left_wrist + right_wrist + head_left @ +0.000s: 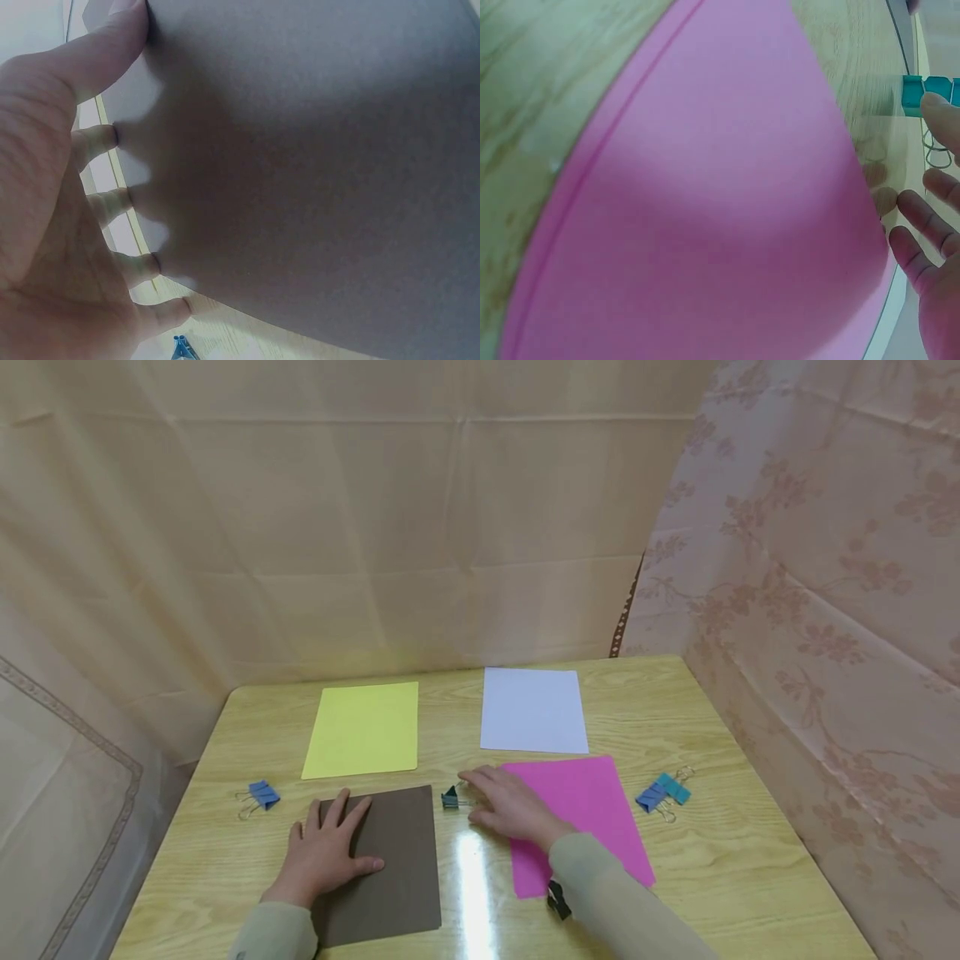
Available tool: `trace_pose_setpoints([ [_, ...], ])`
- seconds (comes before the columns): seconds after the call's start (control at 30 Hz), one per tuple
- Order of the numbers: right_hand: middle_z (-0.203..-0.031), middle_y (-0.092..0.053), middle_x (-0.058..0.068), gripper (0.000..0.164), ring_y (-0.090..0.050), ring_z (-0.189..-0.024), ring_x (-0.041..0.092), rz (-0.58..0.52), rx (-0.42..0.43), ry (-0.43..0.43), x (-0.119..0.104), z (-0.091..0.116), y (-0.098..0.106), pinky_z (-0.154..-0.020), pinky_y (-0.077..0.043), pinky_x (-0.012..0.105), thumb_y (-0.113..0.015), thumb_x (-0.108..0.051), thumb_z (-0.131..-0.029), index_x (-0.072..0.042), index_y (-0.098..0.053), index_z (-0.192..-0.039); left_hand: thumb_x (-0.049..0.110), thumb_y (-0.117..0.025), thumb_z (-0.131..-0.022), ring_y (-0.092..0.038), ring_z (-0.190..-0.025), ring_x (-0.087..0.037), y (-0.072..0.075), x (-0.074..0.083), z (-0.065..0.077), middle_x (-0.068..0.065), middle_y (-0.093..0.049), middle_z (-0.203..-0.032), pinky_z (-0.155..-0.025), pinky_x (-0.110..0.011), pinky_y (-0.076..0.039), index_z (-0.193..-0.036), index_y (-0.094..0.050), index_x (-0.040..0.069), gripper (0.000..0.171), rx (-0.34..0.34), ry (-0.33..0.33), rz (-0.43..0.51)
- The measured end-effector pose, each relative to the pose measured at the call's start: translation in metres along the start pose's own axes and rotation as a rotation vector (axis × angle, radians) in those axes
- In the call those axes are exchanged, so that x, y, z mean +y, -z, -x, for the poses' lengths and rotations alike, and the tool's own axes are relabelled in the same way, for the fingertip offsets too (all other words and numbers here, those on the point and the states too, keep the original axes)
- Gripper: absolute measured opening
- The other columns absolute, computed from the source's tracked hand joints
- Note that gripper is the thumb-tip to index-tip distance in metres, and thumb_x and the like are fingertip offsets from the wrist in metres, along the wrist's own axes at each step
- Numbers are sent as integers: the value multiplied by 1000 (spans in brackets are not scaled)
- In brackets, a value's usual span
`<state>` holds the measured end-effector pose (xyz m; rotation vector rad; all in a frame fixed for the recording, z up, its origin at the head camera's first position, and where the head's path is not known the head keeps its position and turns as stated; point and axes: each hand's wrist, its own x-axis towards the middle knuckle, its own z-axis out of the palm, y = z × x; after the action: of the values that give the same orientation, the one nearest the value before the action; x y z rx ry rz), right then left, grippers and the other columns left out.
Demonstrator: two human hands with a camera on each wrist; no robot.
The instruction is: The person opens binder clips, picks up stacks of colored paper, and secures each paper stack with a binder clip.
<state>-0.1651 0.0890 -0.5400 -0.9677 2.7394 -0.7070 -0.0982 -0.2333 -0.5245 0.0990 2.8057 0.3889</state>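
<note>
My left hand (324,853) lies with fingers spread on a dark brown sheet (397,877), near its left side. In the left wrist view the fingertips sit along the sheet's edge. Beyond the brown sheet's upper right corner stands a teal binder clip (450,798) with wire handles. My right hand (513,803) reaches over the left part of a pink sheet stack (592,802), fingers loosely extended toward that clip. One fingertip overlaps the teal clip (913,96) in the right wrist view, and nothing is gripped.
A yellow sheet (362,731) and a white sheet (534,710) lie farther back. A blue binder clip (264,794) is at left. Blue (651,797) and teal (675,788) clips lie together at right. A black clip (557,900) sits below the pink stack, partly behind my right sleeve.
</note>
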Motion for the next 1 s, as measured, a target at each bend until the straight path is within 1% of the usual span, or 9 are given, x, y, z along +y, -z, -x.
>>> trace_pose_setpoints([
  [0.23,-154,-46,9,71,-48,-138,29,-9,-11,6,-2,-3,1,-114,-39,50,-73,-31,-95,-14,-41,-156,70,-79,-72,-15,-143,-66,-2,-2,-1,-24,-22,-165,-104,-84,-17,-157,-41,19,106,-6,4,-6],
  [0.43,-154,-47,11,69,-47,-139,31,-8,-8,24,-2,-6,1,-115,-37,52,-72,-30,-95,-11,-42,-155,69,-79,-72,-14,-143,-66,-2,-2,-1,-24,-22,-165,-104,-85,-17,-157,-42,19,106,-4,1,-1],
  [0.7,-156,-46,9,68,-41,-145,29,-4,-39,14,-1,-7,0,-122,-24,54,-70,-31,-97,-12,-41,-156,69,-79,-73,-14,-144,-66,-2,-3,-1,-23,-22,-166,-104,-84,-16,-157,-41,18,105,-6,2,2],
  [0.87,-156,-46,10,67,-41,-146,29,-1,-40,18,0,-8,0,-123,-22,53,-69,-30,-98,-11,-41,-156,69,-79,-73,-14,-144,-66,-2,-3,-1,-24,-22,-166,-104,-84,-17,-157,-42,18,105,-6,2,3],
  [1.0,-155,-47,9,68,-41,-146,29,8,-46,6,0,-8,-1,-123,-22,52,-69,-31,-98,-12,-41,-156,69,-80,-73,-15,-143,-66,-2,-3,-1,-24,-23,-165,-104,-84,-17,-157,-42,18,105,-3,0,2],
])
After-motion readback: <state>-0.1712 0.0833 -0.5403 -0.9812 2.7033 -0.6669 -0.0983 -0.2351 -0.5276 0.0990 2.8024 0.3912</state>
